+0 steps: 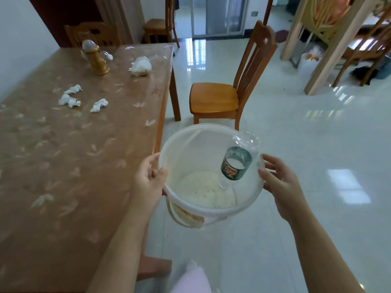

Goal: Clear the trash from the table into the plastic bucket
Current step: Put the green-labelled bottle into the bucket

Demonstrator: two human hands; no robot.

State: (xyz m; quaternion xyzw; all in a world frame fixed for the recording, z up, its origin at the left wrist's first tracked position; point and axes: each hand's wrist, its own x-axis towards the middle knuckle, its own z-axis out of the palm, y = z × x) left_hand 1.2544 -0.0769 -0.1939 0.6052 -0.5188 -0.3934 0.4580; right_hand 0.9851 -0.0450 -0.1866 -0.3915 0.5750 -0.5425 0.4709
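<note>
Bucket (186, 153) sits in mid-air just beside the surface (63, 166), both hands clamped on its rim: left hand (148, 180) w/ thumb hooked over the edge, right hand (279, 182) on the opposite side. Plastic bottle (236, 163) already inside. Tissue wads (69, 100) + a crumpled bag (141, 65) are well up the surface. They look super light and soft, so imo pinch each from the top. Bucket wall looks thin, bendy; I'd hold the rim.

No legible text; bottle label (236, 163) blurry.
</note>
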